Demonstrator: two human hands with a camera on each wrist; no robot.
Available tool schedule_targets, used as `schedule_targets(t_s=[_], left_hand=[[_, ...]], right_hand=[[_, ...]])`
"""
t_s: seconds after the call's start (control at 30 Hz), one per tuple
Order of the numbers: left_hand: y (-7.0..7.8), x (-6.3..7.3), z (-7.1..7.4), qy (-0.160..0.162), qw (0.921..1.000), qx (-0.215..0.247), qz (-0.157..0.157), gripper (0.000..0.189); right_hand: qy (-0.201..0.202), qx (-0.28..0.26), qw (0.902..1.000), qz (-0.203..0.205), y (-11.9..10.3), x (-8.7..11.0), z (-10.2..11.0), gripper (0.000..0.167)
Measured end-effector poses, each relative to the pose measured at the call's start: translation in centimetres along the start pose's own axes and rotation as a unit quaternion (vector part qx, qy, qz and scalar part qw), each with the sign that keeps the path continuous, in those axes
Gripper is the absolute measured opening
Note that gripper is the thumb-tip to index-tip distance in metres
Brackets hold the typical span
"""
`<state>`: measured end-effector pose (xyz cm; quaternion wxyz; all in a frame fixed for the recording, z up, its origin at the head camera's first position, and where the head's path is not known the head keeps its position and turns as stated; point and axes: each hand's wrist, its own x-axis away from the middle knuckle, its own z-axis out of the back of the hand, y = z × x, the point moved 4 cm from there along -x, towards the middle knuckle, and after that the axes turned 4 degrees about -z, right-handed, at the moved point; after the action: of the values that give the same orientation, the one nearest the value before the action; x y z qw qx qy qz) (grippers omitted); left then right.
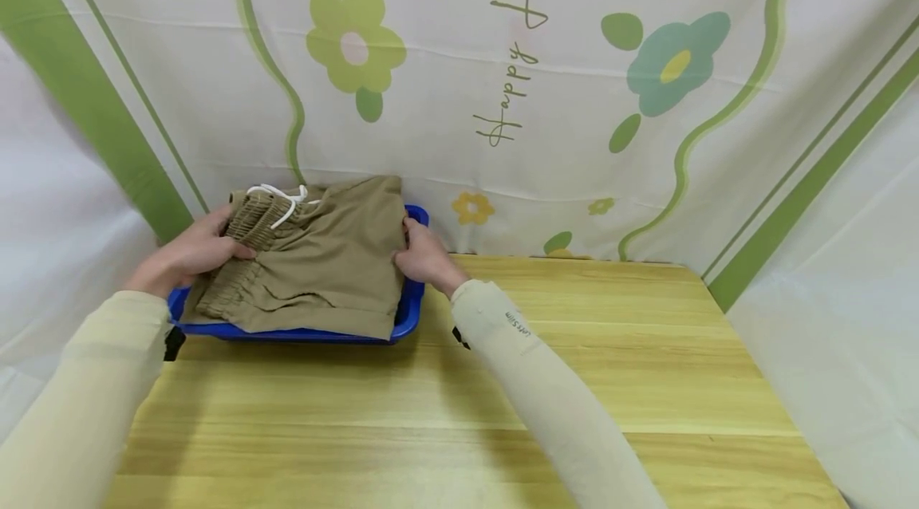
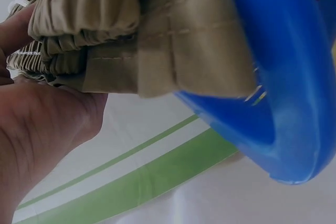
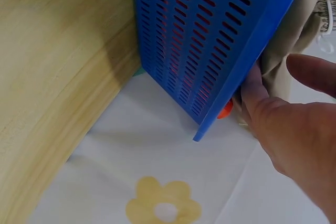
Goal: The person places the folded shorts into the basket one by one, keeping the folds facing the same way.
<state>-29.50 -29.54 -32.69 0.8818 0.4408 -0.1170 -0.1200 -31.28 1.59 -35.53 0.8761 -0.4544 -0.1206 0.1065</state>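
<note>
Folded khaki shorts (image 1: 330,262) with a gathered elastic waistband and a white drawstring (image 1: 280,202) lie over the top of a blue plastic basket (image 1: 411,309). At the waistband end, my left hand (image 1: 204,246) grips the cloth, thumb on top. My right hand (image 1: 427,254) holds the opposite edge of the shorts, by the basket's right rim. In the right wrist view its fingers (image 3: 254,87) tuck in between rim and cloth, while the thumb (image 3: 312,72) is on the outer side. The fingertips under the cloth are hidden.
Red shows through the basket's slotted side (image 3: 202,24), and a small orange-red thing (image 3: 226,109) peeks out beside the rim. The basket stands on a wooden table (image 1: 502,397) against a flowered white curtain (image 1: 445,94), which also hangs at both sides.
</note>
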Motion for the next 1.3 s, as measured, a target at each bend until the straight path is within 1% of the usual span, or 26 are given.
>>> schedule_targets(t_s=[0.1,0.2,0.33,0.4,0.5,0.63,0.73,0.83,0.97,1.07,1.17,1.23,1.3], left_hand=[[-0.5,-0.2,-0.2,-0.008,0.9998,0.008,0.018,0.091],[-1.0,-0.4,-0.2,-0.013,0.9989,-0.001,0.044,0.096],[-1.6,-0.6,-0.2,-0.008,0.9969,-0.010,0.077,0.101],[-1.8,-0.6,-0.3,-0.006,0.9962,-0.012,0.086,0.101],[-2.1,-0.5,-0.5,-0.009,0.9942,-0.029,0.103,0.099],[-2.4,-0.4,-0.7,-0.015,0.9916,-0.054,0.117,0.093],[-2.4,-0.2,-0.8,-0.020,0.9903,-0.070,0.118,0.087],[-2.1,0.0,-0.8,-0.014,0.9894,-0.086,0.116,0.081],[-1.3,0.4,-0.4,0.002,0.9861,-0.131,0.103,0.090],[-0.3,0.6,-0.1,0.016,0.9789,-0.184,0.088,0.103],[0.7,0.6,-0.1,0.029,0.9698,-0.229,0.079,0.108],[1.4,0.6,-0.3,0.035,0.9643,-0.254,0.069,0.110],[2.1,0.6,-0.8,0.033,0.9589,-0.277,0.054,0.111]], right_hand=[[0.001,0.015,0.9999,0.001,-0.1,0.2,0.0,0.073],[0.001,0.026,0.9997,0.001,-0.1,0.4,-0.1,0.072],[0.004,0.044,0.9989,0.012,-0.4,0.7,0.0,0.070],[0.013,0.061,0.9978,0.023,-0.5,0.8,0.0,0.068],[0.028,0.084,0.9954,0.037,-0.8,1.0,0.0,0.068],[0.042,0.102,0.9929,0.043,-1.0,1.1,0.1,0.068],[0.047,0.113,0.9916,0.040,-0.9,1.3,0.1,0.070],[0.051,0.119,0.9907,0.042,-0.9,1.4,0.1,0.070],[0.053,0.121,0.9890,0.066,-1.1,1.5,0.0,0.063],[0.055,0.149,0.9827,0.095,-1.5,1.6,-0.1,0.055],[0.049,0.186,0.9743,0.117,-1.9,1.6,-0.3,0.050],[0.040,0.215,0.9675,0.128,-2.2,1.5,-0.6,0.052],[0.025,0.238,0.9619,0.133,-2.3,1.5,-1.0,0.057]])
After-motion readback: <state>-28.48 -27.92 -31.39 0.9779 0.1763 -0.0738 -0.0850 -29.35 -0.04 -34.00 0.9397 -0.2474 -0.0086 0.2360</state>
